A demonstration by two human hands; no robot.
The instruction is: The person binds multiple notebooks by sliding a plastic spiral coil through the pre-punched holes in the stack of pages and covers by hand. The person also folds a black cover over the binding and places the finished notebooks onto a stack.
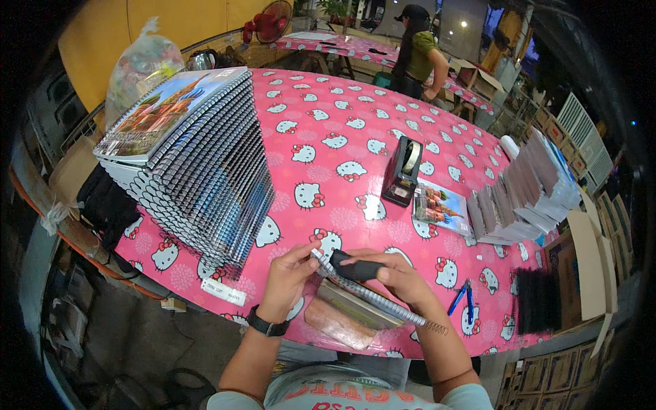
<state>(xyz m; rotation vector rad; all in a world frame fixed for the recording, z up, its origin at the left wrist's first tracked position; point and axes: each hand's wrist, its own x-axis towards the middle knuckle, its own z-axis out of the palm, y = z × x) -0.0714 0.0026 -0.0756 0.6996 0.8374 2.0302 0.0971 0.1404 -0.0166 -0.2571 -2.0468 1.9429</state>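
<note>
A spiral notebook [355, 305] stands on its edge at the table's near side, its coil upward. Loose turns of the coil [436, 329] stick out past its right end. My left hand [292, 273], a black watch on the wrist, is closed on the coil's left end with thumb and fingertips. In my right hand [402, 277] is a black, smooth object [357, 268], its kind partly hidden by my fingers; it touches the coil near my left fingertips. A reddish-brown flat block [336, 321] lies against the notebook's near side.
A tall stack of spiral notebooks [205, 164] rises at left. A tape dispenser [402, 171], a small notebook [441, 207], blue pens [465, 299], stacked page blocks [512, 198], black coils [538, 301] and a cardboard box [581, 266] line the right. Another person [415, 58] stands beyond the table.
</note>
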